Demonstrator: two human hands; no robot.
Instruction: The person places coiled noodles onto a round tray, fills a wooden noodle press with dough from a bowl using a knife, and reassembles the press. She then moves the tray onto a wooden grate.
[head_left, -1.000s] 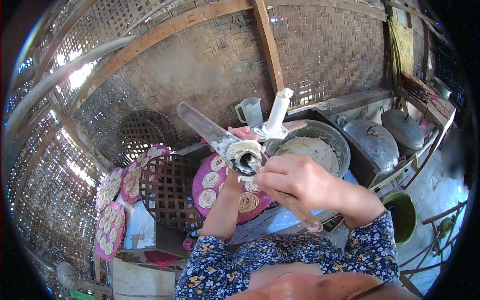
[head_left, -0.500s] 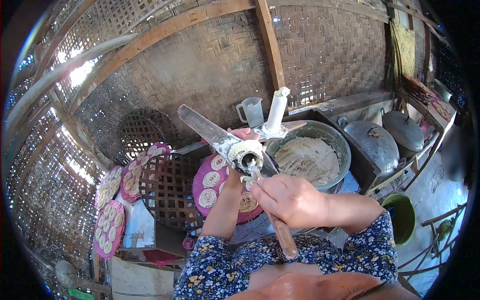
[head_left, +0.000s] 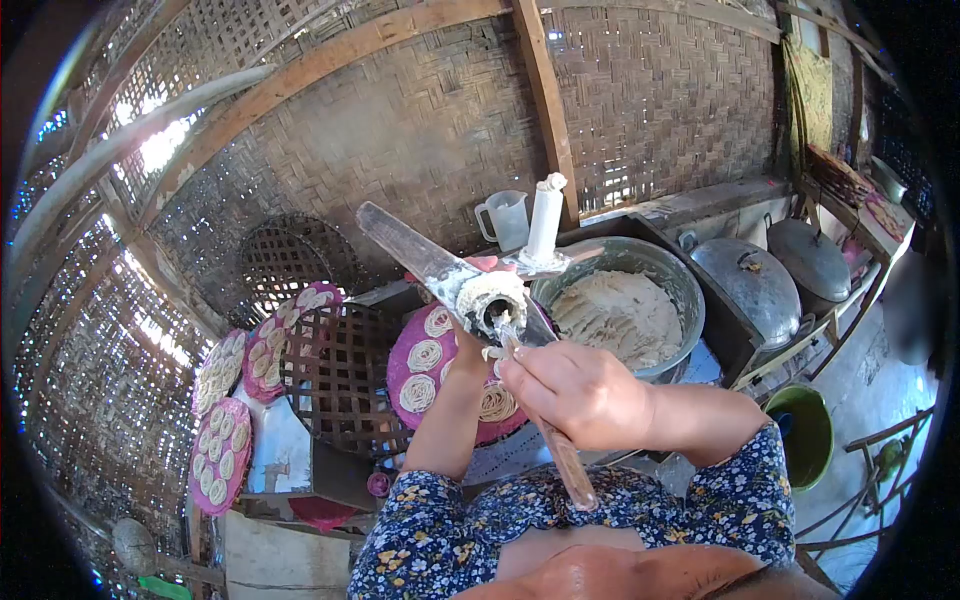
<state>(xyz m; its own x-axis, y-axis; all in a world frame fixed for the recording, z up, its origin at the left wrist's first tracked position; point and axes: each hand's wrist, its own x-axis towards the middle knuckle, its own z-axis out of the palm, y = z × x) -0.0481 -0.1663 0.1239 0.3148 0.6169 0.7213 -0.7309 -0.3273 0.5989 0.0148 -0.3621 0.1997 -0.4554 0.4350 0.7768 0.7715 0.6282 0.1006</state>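
Note:
My left hand (head_left: pixel 480 268) grips a wooden press (head_left: pixel 415 245) from behind, its fingers partly hidden. Pale dough coats the rim of the press's round opening, which faces me. My right hand (head_left: pixel 575 390) is closed around a wooden stick (head_left: pixel 567 465), whose dough-smeared upper end is at the opening. Just behind the press, a white dough-coated plunger (head_left: pixel 545 220) stands upright on its flat wooden handle. To the right, a metal basin (head_left: pixel 690 300) holds a mass of pale dough (head_left: pixel 620 315). Below the press lies a round pink tray (head_left: pixel 400 370) with coiled noodle nests.
A clear jug (head_left: pixel 507 218) is near the wall. Smaller pink trays (head_left: pixel 220 455) of nests and a dark woven basket (head_left: pixel 345 385) are at left. Lidded pots (head_left: pixel 745 285) stand at right, above a green bucket (head_left: pixel 803 435) on the floor.
The stick in my right hand has swung from slanting right to a steeper angle, and that hand has shifted slightly down and left. The plunger leans less and sits slightly further left.

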